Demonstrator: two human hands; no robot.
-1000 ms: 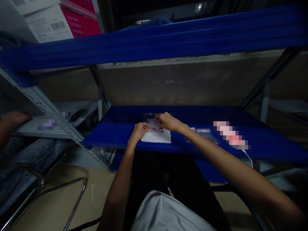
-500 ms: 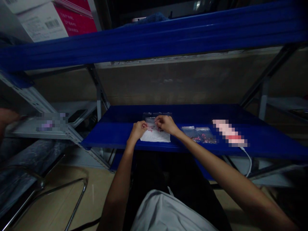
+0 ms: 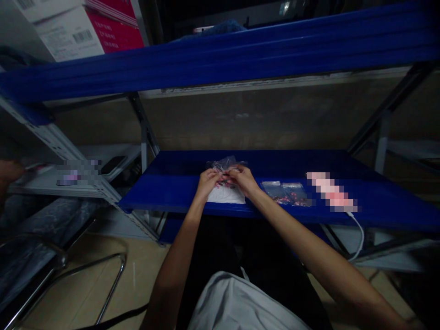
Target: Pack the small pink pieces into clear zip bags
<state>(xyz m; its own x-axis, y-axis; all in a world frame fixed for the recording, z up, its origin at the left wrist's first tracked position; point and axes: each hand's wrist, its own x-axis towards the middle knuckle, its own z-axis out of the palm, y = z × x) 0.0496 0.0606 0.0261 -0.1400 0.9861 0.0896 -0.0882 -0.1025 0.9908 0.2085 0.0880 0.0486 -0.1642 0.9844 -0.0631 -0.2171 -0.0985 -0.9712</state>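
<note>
My left hand [image 3: 207, 181] and my right hand [image 3: 242, 179] are close together over a white sheet [image 3: 227, 196] on the blue shelf board. Their fingers are closed on a clear plastic bag [image 3: 227, 162], its film crumpled up above the fingertips. Small pink and dark pieces [image 3: 220, 184] show just below the fingers; whether they lie in the bag or on the sheet I cannot tell. Right of my right hand, two zip bags [image 3: 294, 193] with pink and dark pieces in them lie flat. Other clear bags are partly hidden behind my hands.
A blurred-out pink item [image 3: 332, 192] with a white cable [image 3: 360, 236] lies to the right. The blue upper shelf [image 3: 220, 62] crosses in front, carrying boxes [image 3: 82, 34]. Another person's hand [image 3: 10, 170] is at the far left, above a metal chair frame [image 3: 118, 270].
My right hand has come down and closer to my left. The clear bag between them, earlier flatter, now bunches up above the fingers. The view has shifted slightly.
</note>
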